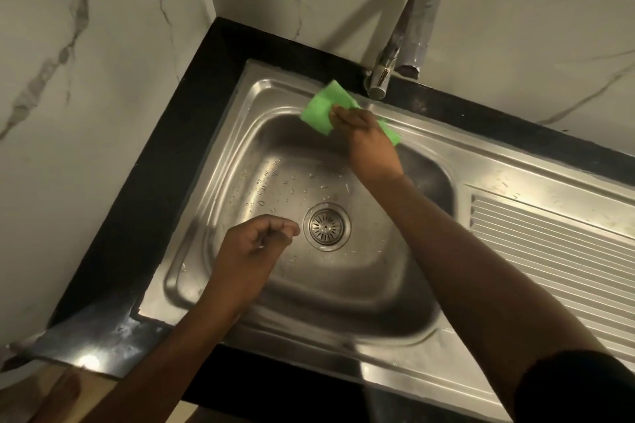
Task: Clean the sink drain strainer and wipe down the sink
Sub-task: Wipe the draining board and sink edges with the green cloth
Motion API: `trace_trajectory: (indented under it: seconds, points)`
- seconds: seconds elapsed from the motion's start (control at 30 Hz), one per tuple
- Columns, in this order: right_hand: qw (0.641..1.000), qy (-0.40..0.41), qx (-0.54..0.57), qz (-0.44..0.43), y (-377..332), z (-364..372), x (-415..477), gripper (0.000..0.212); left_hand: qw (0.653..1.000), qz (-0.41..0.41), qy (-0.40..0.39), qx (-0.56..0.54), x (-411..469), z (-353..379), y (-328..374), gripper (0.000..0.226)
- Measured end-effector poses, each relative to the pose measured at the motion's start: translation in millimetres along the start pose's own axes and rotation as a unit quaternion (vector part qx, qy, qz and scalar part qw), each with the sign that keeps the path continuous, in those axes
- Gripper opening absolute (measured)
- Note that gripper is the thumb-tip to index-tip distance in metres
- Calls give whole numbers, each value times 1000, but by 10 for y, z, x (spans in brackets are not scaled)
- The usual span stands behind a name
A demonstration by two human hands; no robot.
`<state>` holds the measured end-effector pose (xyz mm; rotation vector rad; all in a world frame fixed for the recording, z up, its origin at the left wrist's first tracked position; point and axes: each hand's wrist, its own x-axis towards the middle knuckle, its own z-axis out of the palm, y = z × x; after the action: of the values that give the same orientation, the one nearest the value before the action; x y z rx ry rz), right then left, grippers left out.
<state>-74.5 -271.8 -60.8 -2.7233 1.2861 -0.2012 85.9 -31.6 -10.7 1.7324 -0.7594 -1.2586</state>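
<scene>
A stainless steel sink (240, 134) fills the middle of the head view, with water drops and small bits on its floor. The round metal drain strainer (326, 227) sits seated in the drain hole. My right hand (367, 141) grips a green cloth (321, 108) and presses it against the sink's far rim, just below the tap. My left hand (251, 251) hovers over the basin beside the strainer, fingers loosely curled, holding nothing.
A chrome tap (405, 41) rises from the back ledge. A ribbed draining board (549, 251) lies to the right of the basin. Black countertop (165, 161) borders the sink, and marble-patterned walls close in at the left and back.
</scene>
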Motion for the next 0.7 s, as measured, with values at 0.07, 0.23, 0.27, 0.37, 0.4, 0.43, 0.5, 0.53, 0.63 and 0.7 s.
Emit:
trace_trajectory:
  seconds: [0.07, 0.23, 0.27, 0.37, 0.4, 0.43, 0.5, 0.53, 0.63, 0.7]
  points:
    - [999, 26, -5, 38, 296, -16, -354, 73, 1000, 9, 0, 2, -5, -5, 41, 19]
    - [989, 61, -29, 134, 804, -127, -981, 66, 1000, 12, -5, -6, -10, -87, 45, 14]
    - [984, 69, -19, 164, 769, -117, -999, 65, 1000, 12, -5, -10, -2, -111, 34, 11]
    - [965, 104, 4, 241, 508, -62, -895, 54, 1000, 7, 1, -17, 27, -168, -4, 10]
    - [961, 112, 3, 251, 435, -44, -837, 50, 1000, 4, 1, -18, 38, -189, -22, 12]
    - [962, 114, 2, 249, 382, -36, -781, 47, 1000, 1, 2, -14, 48, -206, -40, 16]
    - [972, 106, -7, 210, 295, -26, -667, 45, 1000, -5, -3, -13, 69, -232, -77, 21]
    - [978, 104, -12, 180, 248, -16, -602, 45, 1000, -7, -5, -12, 74, -234, -88, 21]
    - [992, 93, -16, 90, 46, 100, -262, 53, 1000, -15, -10, -8, 83, -252, -110, 20]
    - [996, 76, 1, 55, -140, 217, 1, 66, 1000, -17, -12, -4, 78, -260, -103, 20]
